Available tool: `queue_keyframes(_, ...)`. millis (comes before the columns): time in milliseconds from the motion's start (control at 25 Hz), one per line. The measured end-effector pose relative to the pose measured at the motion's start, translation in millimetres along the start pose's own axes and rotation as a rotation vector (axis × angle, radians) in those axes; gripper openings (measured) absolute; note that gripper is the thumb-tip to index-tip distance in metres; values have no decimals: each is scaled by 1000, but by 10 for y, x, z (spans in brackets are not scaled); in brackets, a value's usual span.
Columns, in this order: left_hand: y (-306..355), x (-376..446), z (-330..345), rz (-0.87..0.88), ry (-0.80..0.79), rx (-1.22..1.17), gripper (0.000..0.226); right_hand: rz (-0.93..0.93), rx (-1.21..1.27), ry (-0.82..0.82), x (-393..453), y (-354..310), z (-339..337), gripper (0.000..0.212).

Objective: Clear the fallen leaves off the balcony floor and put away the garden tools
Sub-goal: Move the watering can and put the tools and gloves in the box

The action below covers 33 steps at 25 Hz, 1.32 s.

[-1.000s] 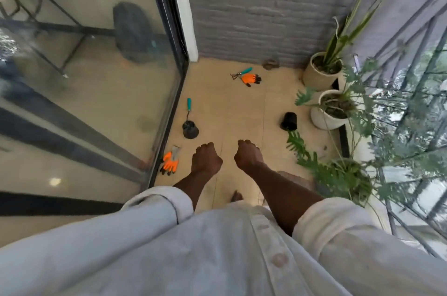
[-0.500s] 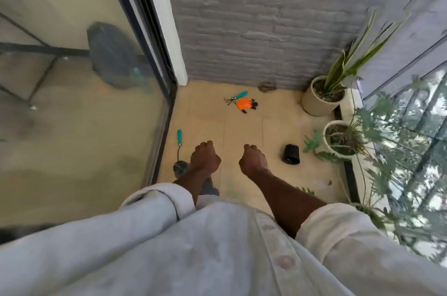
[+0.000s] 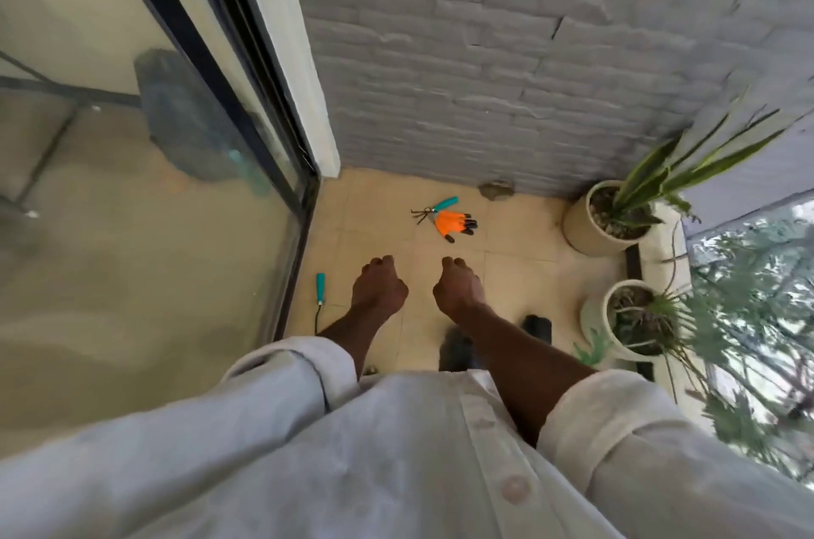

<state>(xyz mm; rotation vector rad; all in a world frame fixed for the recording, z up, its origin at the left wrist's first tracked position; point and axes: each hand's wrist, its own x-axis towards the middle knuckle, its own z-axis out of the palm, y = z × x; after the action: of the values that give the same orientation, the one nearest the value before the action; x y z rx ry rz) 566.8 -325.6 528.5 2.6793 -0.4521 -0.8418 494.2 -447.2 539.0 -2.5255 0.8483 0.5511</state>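
My left hand (image 3: pixel 379 289) and my right hand (image 3: pixel 458 289) hang in front of me over the tiled balcony floor (image 3: pixel 519 274), both curled into fists with nothing in them. An orange glove (image 3: pixel 453 223) lies on the tiles ahead, touching a teal-handled hand rake (image 3: pixel 434 209). A teal-handled trowel (image 3: pixel 320 289) lies by the glass door; my left arm hides its blade. A brown leaf clump (image 3: pixel 497 190) sits at the foot of the wall.
A sliding glass door (image 3: pixel 176 230) runs along the left and a grey brick wall (image 3: pixel 484 76) closes the far end. Two white plant pots (image 3: pixel 603 226) (image 3: pixel 623 314) and foliage line the right side. A small black pot (image 3: pixel 538 328) lies on the floor.
The view has moved forward and tilted up. The orange glove near the door has dropped out of sight. Both hands stay curled and hold nothing.
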Motion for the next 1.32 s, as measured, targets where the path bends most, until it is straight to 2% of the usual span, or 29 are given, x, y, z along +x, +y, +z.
queue_keyframes(200,431,997,-37,-176,-10,-71,48,-96,-81,-137,1314,266,-292,32)
queue_keyframes(360,1032,1736,-120,-355,-14,-190,48,-161,-163,-240,2356,581,-706,38)
queue_keyframes(480,1485,2393,-180,-377,-21,-277,49,-176,-239,-270,3176,816,-914,38)
queue_keyframes(640,1521,3378,43,-428,14,-370,48,-290,-307,-302,4334,914,-734,43)
queue_keyframes(760,1216,4176,682,-483,0,-357,47,-367,-365,-312,5277,1055,-155,41)
queue_keyframes(960,491,5398,2169,-545,-11,-353,47,-450,-497,-353,6623,1603,1364,35)
queue_keyframes(1160,128,5926,3264,-548,8,-370,46,-451,-542,-338,7285,2059,2380,38)
queue_keyframes(1320,39,6083,3700,-563,22,-419,47,-595,-619,-256,7540,2063,2808,39)
